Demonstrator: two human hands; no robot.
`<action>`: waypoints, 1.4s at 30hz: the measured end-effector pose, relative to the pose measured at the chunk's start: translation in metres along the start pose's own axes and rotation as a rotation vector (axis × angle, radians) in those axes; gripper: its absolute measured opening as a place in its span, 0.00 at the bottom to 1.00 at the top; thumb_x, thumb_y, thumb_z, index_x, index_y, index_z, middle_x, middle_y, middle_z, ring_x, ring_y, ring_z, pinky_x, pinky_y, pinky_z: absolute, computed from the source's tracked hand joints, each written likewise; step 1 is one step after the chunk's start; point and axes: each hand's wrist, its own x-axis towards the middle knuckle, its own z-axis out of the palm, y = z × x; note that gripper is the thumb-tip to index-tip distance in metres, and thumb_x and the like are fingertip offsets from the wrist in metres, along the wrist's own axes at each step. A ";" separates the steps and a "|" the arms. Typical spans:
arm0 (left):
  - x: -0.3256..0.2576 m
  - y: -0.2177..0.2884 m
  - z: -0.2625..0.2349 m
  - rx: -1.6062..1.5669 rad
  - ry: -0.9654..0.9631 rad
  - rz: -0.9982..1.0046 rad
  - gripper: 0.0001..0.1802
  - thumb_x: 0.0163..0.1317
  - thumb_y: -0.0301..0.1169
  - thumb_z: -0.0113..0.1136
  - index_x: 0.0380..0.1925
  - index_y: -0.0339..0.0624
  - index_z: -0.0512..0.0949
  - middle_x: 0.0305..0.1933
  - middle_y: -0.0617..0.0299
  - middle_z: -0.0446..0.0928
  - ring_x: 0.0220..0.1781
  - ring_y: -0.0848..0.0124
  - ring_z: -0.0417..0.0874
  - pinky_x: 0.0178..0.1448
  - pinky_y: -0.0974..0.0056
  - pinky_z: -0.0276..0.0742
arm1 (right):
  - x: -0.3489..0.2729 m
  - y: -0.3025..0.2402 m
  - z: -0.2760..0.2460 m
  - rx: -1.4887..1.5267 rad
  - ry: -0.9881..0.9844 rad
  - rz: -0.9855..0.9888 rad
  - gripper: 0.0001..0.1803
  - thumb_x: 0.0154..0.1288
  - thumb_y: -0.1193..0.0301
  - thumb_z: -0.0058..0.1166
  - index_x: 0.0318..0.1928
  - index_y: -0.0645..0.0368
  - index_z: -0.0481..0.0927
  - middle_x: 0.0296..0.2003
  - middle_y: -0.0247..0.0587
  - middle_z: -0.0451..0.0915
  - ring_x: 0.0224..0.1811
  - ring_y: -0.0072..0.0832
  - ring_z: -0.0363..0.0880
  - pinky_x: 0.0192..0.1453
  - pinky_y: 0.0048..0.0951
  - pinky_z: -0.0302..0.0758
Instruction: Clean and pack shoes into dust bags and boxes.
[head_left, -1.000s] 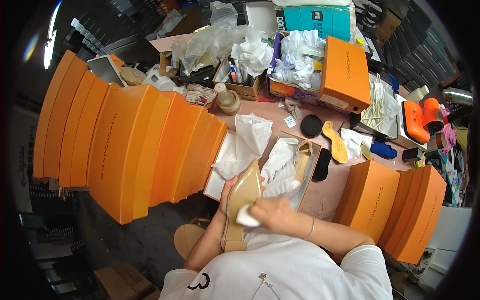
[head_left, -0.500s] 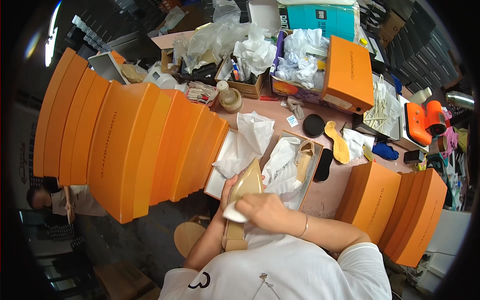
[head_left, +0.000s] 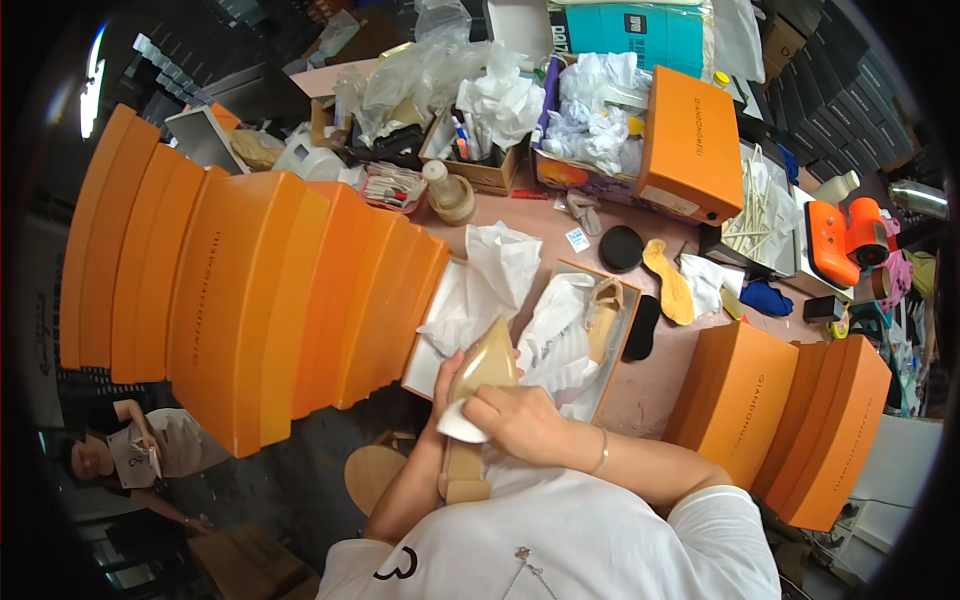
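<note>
A beige pointed shoe (head_left: 490, 364) is held sole outward in front of my chest, toe away from me and heel end toward my shirt. My left hand (head_left: 446, 383) is wrapped around it from the left and beneath, with fingertips showing at the far right edge. Pinched in my right hand (head_left: 522, 422) is a white cloth or pad (head_left: 460, 424), pressed on the middle of the sole. Just beyond my hands stands an open shoe box (head_left: 616, 352) holding another beige shoe (head_left: 602, 318) and white wrapping. Left of it, white tissue paper (head_left: 492, 270) lies in a box lid (head_left: 424, 366).
Orange shoe boxes (head_left: 240, 320) are stacked at the left, with more orange boxes (head_left: 730, 400) at the right. Across the table stand a glue bottle (head_left: 450, 195), a round black lid (head_left: 621, 248), a yellow insole (head_left: 668, 282) and an orange device (head_left: 845, 240). Another person (head_left: 150, 450) is at far left.
My right hand and the white cloth have shifted slightly left and toward me along the sole. The view has moved a little. The person at far left shows more fully.
</note>
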 end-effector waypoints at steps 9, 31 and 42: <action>0.034 0.060 -0.013 0.708 0.082 0.417 0.30 0.64 0.38 0.49 0.66 0.39 0.61 0.56 0.49 0.73 0.53 0.59 0.78 0.54 0.61 0.75 | -0.053 0.146 -0.075 0.422 0.400 0.685 0.19 0.60 0.68 0.59 0.49 0.63 0.73 0.37 0.43 0.80 0.39 0.26 0.79 0.43 0.26 0.74; 0.084 -0.108 -0.025 0.153 0.137 -0.353 0.41 0.63 0.57 0.54 0.63 0.33 0.60 0.54 0.48 0.71 0.54 0.57 0.76 0.59 0.56 0.75 | -0.052 0.120 -0.041 0.113 0.330 0.355 0.20 0.61 0.77 0.50 0.55 0.63 0.74 0.41 0.46 0.81 0.38 0.32 0.81 0.42 0.30 0.77; 0.067 -0.067 0.070 -0.420 -0.349 -0.413 0.36 0.61 0.63 0.49 0.54 0.42 0.72 0.43 0.48 0.79 0.42 0.61 0.84 0.46 0.61 0.83 | -0.085 0.003 -0.081 -0.270 0.041 -0.240 0.32 0.42 0.81 0.57 0.55 0.58 0.76 0.25 0.41 0.70 0.23 0.37 0.70 0.25 0.35 0.66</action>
